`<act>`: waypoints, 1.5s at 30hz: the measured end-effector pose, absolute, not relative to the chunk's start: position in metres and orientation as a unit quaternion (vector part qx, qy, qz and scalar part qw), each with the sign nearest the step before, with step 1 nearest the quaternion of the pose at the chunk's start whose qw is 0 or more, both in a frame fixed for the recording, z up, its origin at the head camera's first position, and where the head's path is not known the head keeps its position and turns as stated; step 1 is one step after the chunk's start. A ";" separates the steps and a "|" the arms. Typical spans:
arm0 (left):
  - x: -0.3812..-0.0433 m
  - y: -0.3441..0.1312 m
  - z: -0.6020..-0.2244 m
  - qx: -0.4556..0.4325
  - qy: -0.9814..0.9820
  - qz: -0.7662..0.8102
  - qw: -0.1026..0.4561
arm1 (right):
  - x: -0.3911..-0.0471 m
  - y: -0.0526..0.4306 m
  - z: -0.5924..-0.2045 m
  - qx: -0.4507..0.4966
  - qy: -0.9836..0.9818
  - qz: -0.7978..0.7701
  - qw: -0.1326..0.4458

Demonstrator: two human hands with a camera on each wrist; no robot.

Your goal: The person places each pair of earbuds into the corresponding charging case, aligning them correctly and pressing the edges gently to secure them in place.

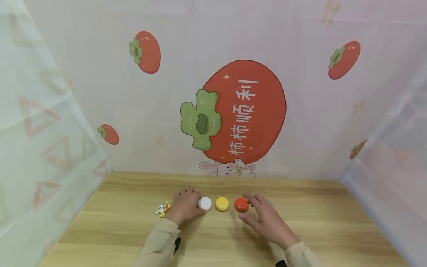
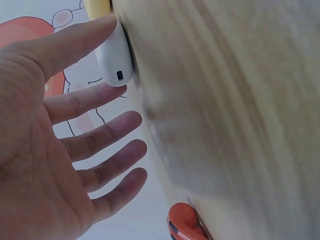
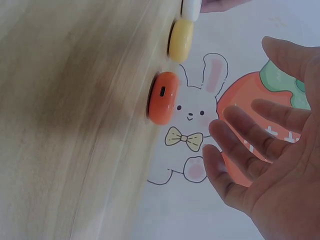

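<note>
Three small rounded earbud charging cases stand in a row on the wooden table: a white case (image 1: pixel 205 204), a yellow case (image 1: pixel 222 204) and a red case (image 1: pixel 241 204). My left hand (image 1: pixel 185 207) pinches the white case between thumb and index finger; its other fingers are spread in the left wrist view. On the right, my right hand (image 1: pixel 267 220) hovers beside the red case, fingers apart. A gap separates it from that case (image 3: pixel 164 100) in the right wrist view. Charging ports show on the white case (image 2: pixel 115 60) and the red one.
Several loose earbuds (image 1: pixel 161 210), white, yellow and orange-red, lie in a small pile left of my left hand, which partly hides them. A printed cloth (image 1: pixel 307 111) with persimmons and a rabbit rises behind the wooden table (image 1: pixel 300 200), with cloth sides left and right.
</note>
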State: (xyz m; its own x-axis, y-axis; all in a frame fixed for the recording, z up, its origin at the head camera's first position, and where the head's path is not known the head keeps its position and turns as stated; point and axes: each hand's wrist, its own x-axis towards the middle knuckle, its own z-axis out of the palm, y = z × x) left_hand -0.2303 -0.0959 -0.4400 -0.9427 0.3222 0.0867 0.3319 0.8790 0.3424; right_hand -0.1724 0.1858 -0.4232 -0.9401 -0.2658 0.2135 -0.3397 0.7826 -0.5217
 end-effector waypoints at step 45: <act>-0.194 -0.085 -0.390 -0.216 -0.902 -0.298 0.225 | -0.178 0.167 -0.396 0.238 -0.886 0.375 0.131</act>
State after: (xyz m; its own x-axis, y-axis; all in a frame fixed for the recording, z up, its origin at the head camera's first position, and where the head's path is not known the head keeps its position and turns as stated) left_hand -0.1942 -0.0852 -0.3897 -0.8053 0.2569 0.5342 0.5243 0.7292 0.4398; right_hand -0.1778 0.1672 -0.3961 -0.8525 -0.3239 0.4104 -0.5201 0.6047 -0.6032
